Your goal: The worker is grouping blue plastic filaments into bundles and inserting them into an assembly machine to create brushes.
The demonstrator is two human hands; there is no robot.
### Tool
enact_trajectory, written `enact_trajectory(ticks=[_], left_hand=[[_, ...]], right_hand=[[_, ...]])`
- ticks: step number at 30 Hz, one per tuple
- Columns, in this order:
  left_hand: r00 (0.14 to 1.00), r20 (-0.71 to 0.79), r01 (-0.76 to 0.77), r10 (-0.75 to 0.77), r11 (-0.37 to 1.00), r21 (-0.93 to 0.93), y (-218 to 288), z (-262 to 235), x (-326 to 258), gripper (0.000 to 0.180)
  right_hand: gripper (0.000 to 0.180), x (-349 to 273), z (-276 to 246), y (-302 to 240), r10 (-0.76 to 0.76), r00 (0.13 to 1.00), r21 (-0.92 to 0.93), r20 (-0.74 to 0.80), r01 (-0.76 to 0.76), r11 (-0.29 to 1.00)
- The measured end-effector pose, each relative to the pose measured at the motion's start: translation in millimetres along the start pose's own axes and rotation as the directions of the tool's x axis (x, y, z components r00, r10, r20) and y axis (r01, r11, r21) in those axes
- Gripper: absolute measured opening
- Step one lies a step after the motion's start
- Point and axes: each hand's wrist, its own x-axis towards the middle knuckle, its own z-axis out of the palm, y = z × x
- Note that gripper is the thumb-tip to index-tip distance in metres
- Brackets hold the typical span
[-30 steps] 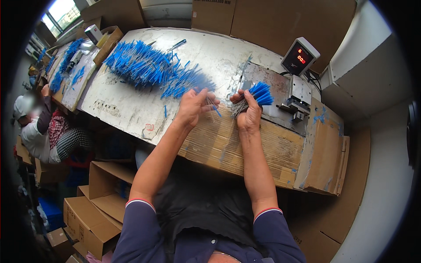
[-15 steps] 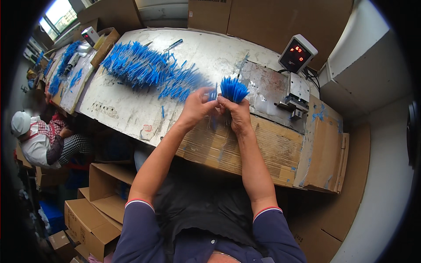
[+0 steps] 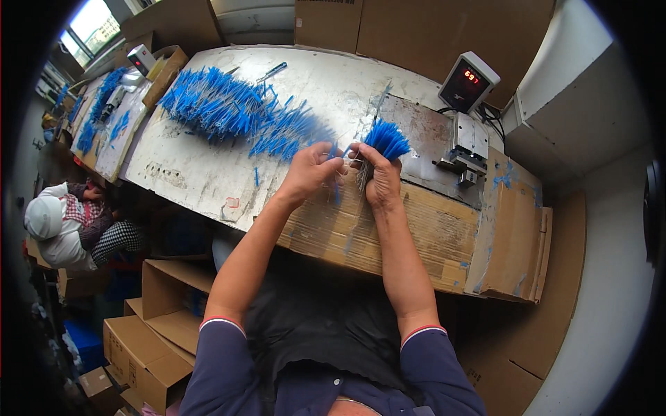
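My right hand [image 3: 383,177] is closed round a bundle of thin, pale strands with blue tips [image 3: 387,139]. The tips fan out above the fingers and the pale ends hang below. Just to its left, my left hand [image 3: 310,171] has thumb and fingers pinched on a few of the same blue-tipped strands [image 3: 338,191]; motion blurs them, so their number cannot be told. Beyond my left hand, a loose spread of strands [image 3: 288,132] runs into a thick heap of them [image 3: 215,104] on the white worktable [image 3: 201,182].
A metal device [image 3: 468,149] stands on a plate to the right, below a box with a red digit display [image 3: 470,80]. Flattened cardboard [image 3: 423,229] covers the near edge. A screwdriver-like tool [image 3: 272,71] lies behind the heap. A co-worker [image 3: 69,222] sits far left, near open cartons [image 3: 149,353].
My right hand has shifted slightly right with its bundle, which now leans rightward. My left hand stays nearly in place, pinching strands. The red digits have changed, and the co-worker has bent forward.
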Motion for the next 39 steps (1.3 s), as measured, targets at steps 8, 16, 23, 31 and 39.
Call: enact_trajectory(ticks=[8, 16, 23, 31, 39], left_hand=[[0.996, -0.078, 0.023, -0.039, 0.979, -0.2, 0.6, 4.2, -0.4, 0.035], [0.979, -0.163, -0.103, 0.125, 0.985, 0.137, -5.6, 6.8, 1.8, 0.044], [0.816, -0.053, -0.275, 0.576, 0.468, 0.84, -11.6, 16.8, -0.3, 0.046], [0.971, -0.12, -0.171, 0.206, 0.953, 0.249, -3.4, 19.8, -4.3, 0.037], [0.997, -0.022, 0.066, -0.069, 0.991, -0.116, 8.6, 12.1, -3.1, 0.023]], right_hand=[[0.024, 5.5, -10.1, 5.1, 0.1, 0.994, 0.114, 0.038, -0.104, 0.988], [0.027, -6.8, 3.8, 4.7, 0.071, 0.982, -0.081, 0.173, -0.058, 0.995], [0.027, -13.2, 12.6, 5.1, -0.014, 0.988, -0.222, 0.154, 0.048, 0.974], [0.018, -6.2, 1.5, 3.3, 0.04, 0.997, -0.024, 0.062, -0.039, 0.999], [0.019, -8.8, -0.1, -1.7, 0.086, 0.987, -0.072, 0.135, -0.077, 0.994]])
